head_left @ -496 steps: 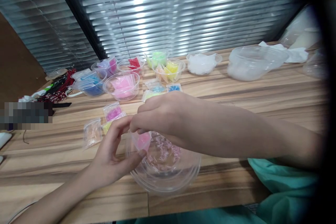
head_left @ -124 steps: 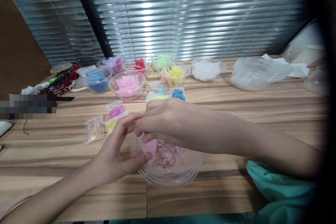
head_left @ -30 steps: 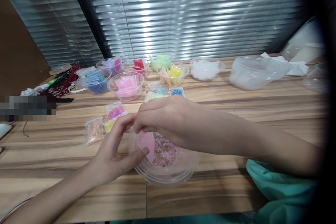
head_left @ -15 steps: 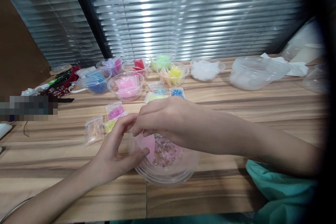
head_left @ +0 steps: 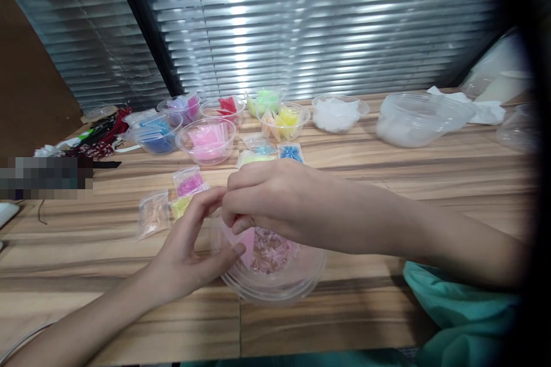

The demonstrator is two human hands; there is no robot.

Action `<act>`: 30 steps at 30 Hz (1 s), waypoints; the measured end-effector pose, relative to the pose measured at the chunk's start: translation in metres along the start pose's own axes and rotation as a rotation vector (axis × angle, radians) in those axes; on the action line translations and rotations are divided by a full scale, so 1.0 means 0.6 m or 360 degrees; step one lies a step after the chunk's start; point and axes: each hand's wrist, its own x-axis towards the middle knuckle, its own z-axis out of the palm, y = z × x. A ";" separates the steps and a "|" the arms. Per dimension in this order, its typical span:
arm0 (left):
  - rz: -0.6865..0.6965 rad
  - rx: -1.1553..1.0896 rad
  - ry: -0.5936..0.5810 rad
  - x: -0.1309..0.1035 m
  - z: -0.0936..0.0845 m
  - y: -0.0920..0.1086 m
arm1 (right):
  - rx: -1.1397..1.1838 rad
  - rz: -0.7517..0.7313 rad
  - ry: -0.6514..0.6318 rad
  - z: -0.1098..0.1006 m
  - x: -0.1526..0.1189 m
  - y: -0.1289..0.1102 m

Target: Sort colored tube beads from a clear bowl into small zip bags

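A clear round bowl [head_left: 275, 289] stands near the table's front edge, with pale pink shreds [head_left: 271, 249] inside. Over its left side is a small pink bag [head_left: 247, 245], tilted. My left hand [head_left: 196, 246] curves round the bag, its thumb on the bag's lower part and its index finger up by my other hand. From the right, my right hand [head_left: 264, 198] reaches over the bowl, its fingers bent and pinched at the bag's upper end. The fingertips partly hide that end.
Filled bags lie beyond the hands: orange [head_left: 154, 213], magenta [head_left: 189, 182] and blue [head_left: 291, 152]. Clear bowls of coloured bags, including a pink one [head_left: 206, 142], line the back, with stacked bowls [head_left: 413, 120] at right. Cords [head_left: 107, 135] lie at back left.
My right hand's fingers have curled in more, with the thumb now showing below them at the bag's top. My left hand has stayed almost still.
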 end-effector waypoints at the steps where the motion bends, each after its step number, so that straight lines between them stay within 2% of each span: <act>1: 0.0001 -0.0005 -0.0007 0.000 0.000 0.000 | -0.0003 0.0007 -0.0005 0.000 0.000 0.000; 24: 0.0004 -0.0007 0.0003 -0.002 -0.001 -0.001 | 0.0014 0.0132 -0.0126 -0.007 -0.002 -0.008; 30: 0.0022 -0.0042 -0.0023 -0.001 -0.002 -0.001 | -0.0050 0.0039 -0.0027 -0.005 0.001 -0.001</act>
